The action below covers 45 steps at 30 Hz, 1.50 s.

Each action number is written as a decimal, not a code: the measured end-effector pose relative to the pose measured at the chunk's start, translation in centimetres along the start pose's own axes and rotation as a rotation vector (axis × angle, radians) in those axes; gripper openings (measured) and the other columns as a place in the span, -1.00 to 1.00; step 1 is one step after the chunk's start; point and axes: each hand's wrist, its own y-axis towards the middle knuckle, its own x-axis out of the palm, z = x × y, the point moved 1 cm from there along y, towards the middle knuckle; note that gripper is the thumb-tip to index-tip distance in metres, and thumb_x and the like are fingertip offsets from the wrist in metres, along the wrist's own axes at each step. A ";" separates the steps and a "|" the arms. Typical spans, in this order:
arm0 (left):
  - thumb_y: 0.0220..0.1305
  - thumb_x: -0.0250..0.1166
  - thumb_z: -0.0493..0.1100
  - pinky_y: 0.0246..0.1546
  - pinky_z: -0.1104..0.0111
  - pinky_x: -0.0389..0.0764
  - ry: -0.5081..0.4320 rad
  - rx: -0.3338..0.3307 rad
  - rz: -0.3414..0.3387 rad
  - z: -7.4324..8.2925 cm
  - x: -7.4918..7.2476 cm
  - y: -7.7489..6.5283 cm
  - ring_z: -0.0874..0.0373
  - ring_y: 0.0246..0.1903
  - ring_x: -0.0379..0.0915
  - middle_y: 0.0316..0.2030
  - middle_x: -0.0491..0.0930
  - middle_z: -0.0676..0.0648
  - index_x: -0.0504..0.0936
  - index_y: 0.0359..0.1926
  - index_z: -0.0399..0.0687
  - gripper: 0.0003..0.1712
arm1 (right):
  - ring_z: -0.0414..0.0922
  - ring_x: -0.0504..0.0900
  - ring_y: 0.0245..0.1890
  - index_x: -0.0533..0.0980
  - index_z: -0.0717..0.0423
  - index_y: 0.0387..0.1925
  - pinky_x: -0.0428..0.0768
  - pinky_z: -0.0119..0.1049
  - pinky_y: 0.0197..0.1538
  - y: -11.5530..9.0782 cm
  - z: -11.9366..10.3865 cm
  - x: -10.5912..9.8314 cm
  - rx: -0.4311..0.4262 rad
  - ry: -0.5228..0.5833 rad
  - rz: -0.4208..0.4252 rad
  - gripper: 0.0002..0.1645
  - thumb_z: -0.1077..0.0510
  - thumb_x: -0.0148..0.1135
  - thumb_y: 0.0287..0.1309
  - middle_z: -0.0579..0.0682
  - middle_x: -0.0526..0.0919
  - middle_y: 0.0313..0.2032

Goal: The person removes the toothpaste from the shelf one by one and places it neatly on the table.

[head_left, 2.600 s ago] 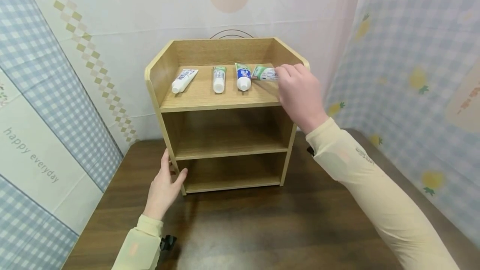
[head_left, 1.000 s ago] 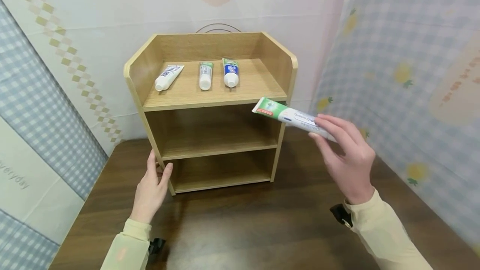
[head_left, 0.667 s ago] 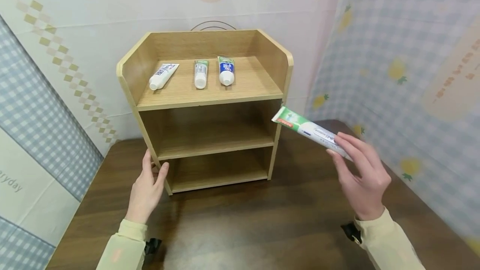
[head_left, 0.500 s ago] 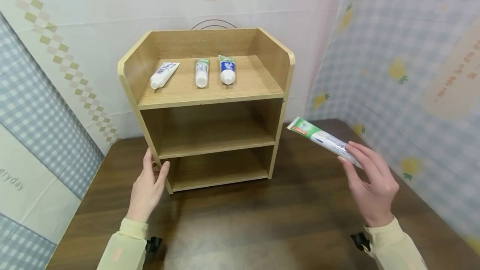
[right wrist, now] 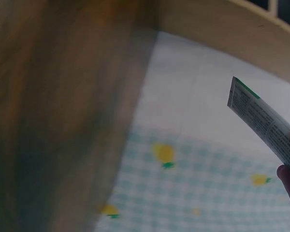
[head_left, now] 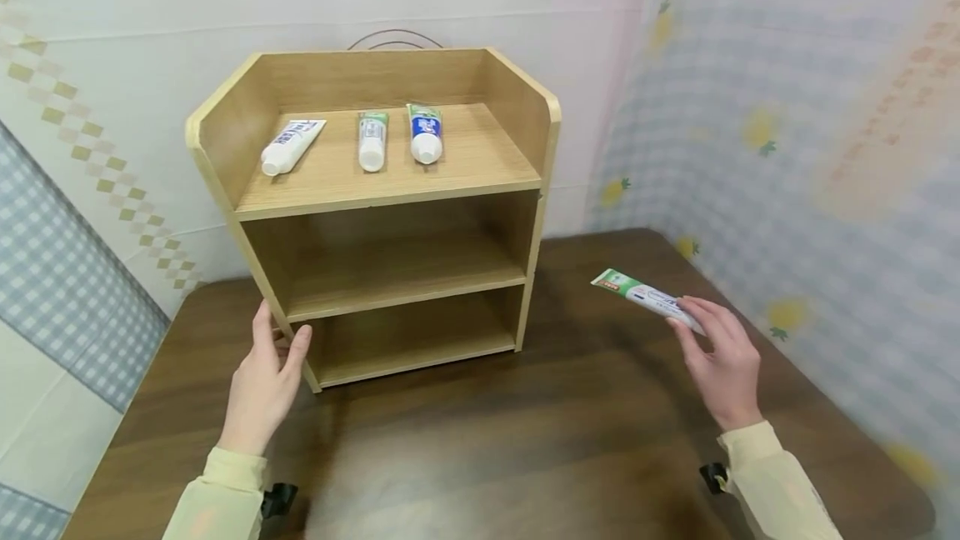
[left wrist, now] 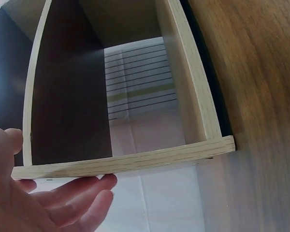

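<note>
From here I have my left hand (head_left: 258, 394) gripping the shelf (head_left: 390, 200) by its left edge — presumably to steady it — and my right hand (head_left: 723, 365) pinching a tube (head_left: 645, 296) by one end, over the tabletop (head_left: 480, 440) at right.

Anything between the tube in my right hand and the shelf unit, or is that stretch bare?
Bare: in the head view, only tabletop shows between the tube in the right hand and the shelf unit.
</note>
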 end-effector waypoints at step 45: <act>0.29 -0.11 0.20 -0.26 -0.04 0.45 0.009 -0.004 0.011 0.4 -0.1 -0.1 -0.20 -0.19 0.53 -0.01 0.46 -0.33 -0.32 0.36 0.31 -0.23 | 0.04 0.46 -0.54 0.44 0.27 -0.34 0.38 -0.05 -0.49 -1.3 9.0 0.4 0.346 -0.337 -0.686 -0.75 0.22 0.25 -0.09 0.21 0.51 -0.40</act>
